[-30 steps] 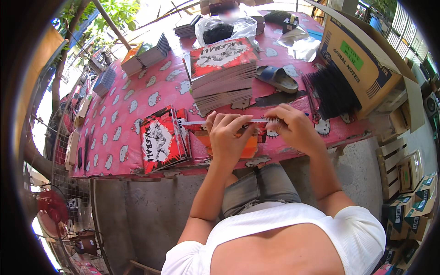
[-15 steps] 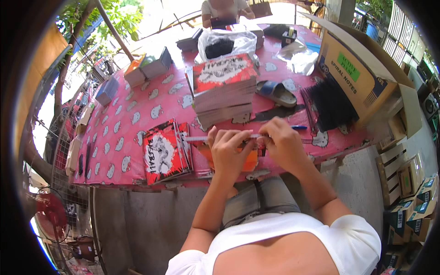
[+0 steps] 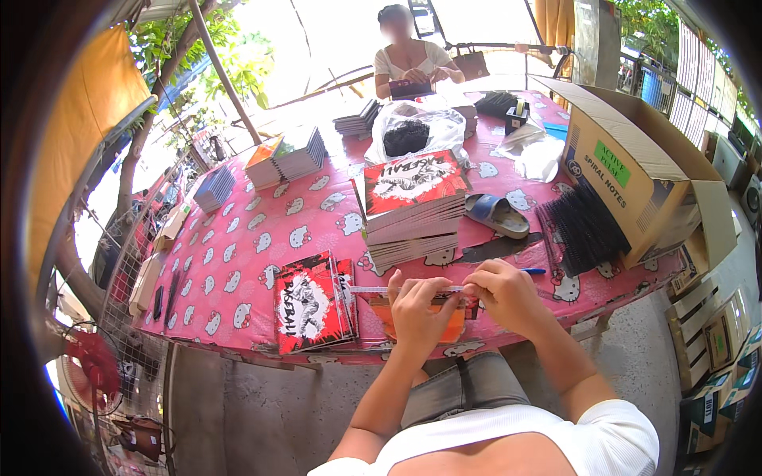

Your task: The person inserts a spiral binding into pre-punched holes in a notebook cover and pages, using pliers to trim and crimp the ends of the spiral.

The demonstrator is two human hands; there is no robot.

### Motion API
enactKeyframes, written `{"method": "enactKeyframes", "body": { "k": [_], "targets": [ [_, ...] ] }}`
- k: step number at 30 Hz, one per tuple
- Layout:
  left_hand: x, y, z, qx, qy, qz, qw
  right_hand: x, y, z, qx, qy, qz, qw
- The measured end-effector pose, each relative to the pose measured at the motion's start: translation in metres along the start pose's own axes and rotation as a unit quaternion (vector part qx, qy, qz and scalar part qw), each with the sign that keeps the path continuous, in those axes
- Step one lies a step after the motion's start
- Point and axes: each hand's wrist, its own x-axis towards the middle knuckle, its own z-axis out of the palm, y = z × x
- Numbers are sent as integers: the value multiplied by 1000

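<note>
The left hand had its fingers closed on the pale far edge of an orange notebook, near the front of the pink tabletop, just right of some red notebooks. The right hand met it there, fingers drawn narrow, though I couldn't tell whether they gripped anything. Just beyond rose a tall notebook stack, a blue sandal beside it.

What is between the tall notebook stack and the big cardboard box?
A blue-strapped slipper, then a black bundle nearer the box; that shows in the head view.
</note>
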Motion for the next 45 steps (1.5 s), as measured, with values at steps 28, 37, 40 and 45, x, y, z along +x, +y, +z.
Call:
{"method": "enactKeyframes", "body": {
  "k": [28, 37, 40, 45],
  "targets": [
    [3, -20, -6, 13, 30, 40, 999, 13, 162, 15, 452, 56, 154, 877],
    [4, -18, -8, 3, 16, 14, 1000, 16, 102, -9, 188, -183, 16, 965],
    [6, -19, -9, 2, 26, 22, 999, 27, 92, -12, 535, -105, 192, 816],
    [10, -27, -18, -11, 32, 6, 999, 45, 98, 19, 70, -162, 55, 983]
  ]
}}
